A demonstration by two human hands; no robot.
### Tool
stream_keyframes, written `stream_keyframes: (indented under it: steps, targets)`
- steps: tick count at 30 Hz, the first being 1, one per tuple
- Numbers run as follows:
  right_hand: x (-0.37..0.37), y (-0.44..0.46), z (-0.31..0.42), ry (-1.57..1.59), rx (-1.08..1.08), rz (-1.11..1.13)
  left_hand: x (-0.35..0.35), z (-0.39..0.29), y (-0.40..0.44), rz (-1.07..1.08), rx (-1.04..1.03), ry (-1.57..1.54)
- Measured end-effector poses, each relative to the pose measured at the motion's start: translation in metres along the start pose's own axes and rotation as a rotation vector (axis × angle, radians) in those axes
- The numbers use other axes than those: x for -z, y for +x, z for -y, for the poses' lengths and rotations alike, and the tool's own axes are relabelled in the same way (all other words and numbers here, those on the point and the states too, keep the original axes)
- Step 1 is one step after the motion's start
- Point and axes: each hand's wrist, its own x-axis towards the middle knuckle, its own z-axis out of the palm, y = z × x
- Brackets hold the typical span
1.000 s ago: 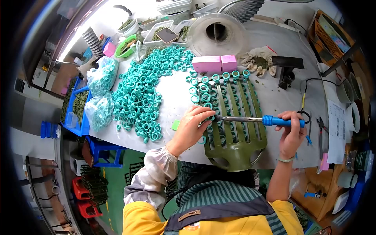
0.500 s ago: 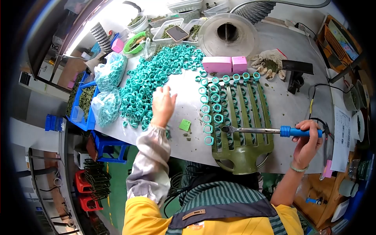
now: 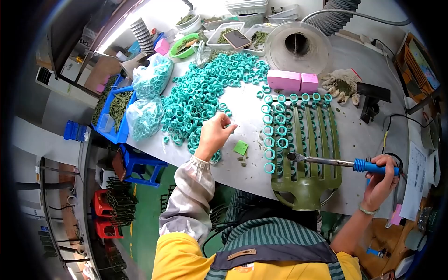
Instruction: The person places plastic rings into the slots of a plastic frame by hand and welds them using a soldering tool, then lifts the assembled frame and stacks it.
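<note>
My left hand (image 3: 214, 134) is at the right edge of a large pile of teal rings (image 3: 196, 98), its fingers pressed together; whatever may be between them is too small to make out. My right hand (image 3: 382, 182) grips the blue handle of a soldering-iron-like tool (image 3: 359, 165). The tool's flat metal tip hovers over the left side of an olive-green slotted rack (image 3: 308, 184). Teal rings line the rack's top and its left side in columns. A small green square (image 3: 241, 147) lies on the table between my left hand and the rack.
Pink blocks (image 3: 284, 80), a dirty glove (image 3: 343, 85) and a black stand (image 3: 372, 100) lie beyond the rack. A round fume hood (image 3: 280, 46) and a phone (image 3: 237, 38) on tubs are at the back. Bagged rings (image 3: 151, 77) and a blue tray (image 3: 122, 128) sit left; pliers and paper lie right.
My left hand has left the rack, reached to the ring pile, and now drawn back slightly, its fingers closing. My right hand still holds the tool near the rack. The camera view has shifted.
</note>
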Motion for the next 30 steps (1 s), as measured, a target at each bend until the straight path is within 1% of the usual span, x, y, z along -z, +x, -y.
stream_keyframes:
  steps: [1, 4, 7, 8, 11, 15, 16, 17, 19, 20, 21, 23, 27, 28, 30]
  targets:
    - [0.0, -0.001, 0.0, 0.004, -0.005, 0.006, 0.003, 0.001, -0.004, -0.002, 0.015, 0.026]
    - [0.001, -0.001, 0.002, 0.01, -0.009, 0.015, 0.011, 0.003, -0.011, 0.136, 0.206, -0.181]
    - [0.002, -0.001, 0.003, 0.015, -0.006, 0.011, 0.006, 0.014, -0.021, 0.215, 0.085, -0.035]
    - [0.002, -0.002, 0.003, 0.017, -0.007, 0.007, 0.0, 0.02, -0.025, 0.179, 0.055, -0.077]
    - [0.004, -0.002, 0.003, 0.019, 0.005, 0.003, 0.001, -0.005, -0.034, 0.006, 0.076, -0.243]
    - [0.007, -0.003, 0.001, -0.013, 0.007, -0.032, 0.014, -0.032, -0.043, 0.227, 0.137, -0.391]
    - [0.008, -0.004, 0.003, -0.001, 0.002, -0.021, 0.013, -0.041, -0.047, 0.264, 0.095, -0.463]
    - [0.006, -0.005, 0.005, 0.006, -0.002, -0.012, 0.01, -0.055, -0.052, 0.275, -0.006, -0.534]
    - [0.005, -0.005, 0.008, 0.014, 0.007, 0.004, 0.003, -0.077, -0.062, 0.33, -0.116, -0.601]
    - [0.004, -0.006, 0.007, 0.018, 0.018, 0.011, 0.0, -0.087, -0.067, 0.332, -0.195, -0.504]
    - [0.005, -0.006, 0.006, 0.026, 0.028, 0.02, -0.003, -0.101, -0.073, 0.303, -0.221, -0.472]
    - [0.008, -0.007, 0.001, 0.029, 0.014, 0.016, -0.014, -0.106, -0.077, 0.325, -0.309, -0.412]
    - [0.01, -0.008, -0.004, 0.049, -0.009, 0.008, -0.027, -0.115, -0.079, 0.304, -0.446, -0.322]
    - [0.01, -0.009, -0.006, 0.06, -0.017, 0.009, -0.029, -0.116, -0.078, 0.258, -0.514, -0.186]
    - [0.009, -0.011, -0.009, 0.082, -0.023, -0.002, -0.034, -0.117, -0.077, 0.219, -0.593, -0.097]
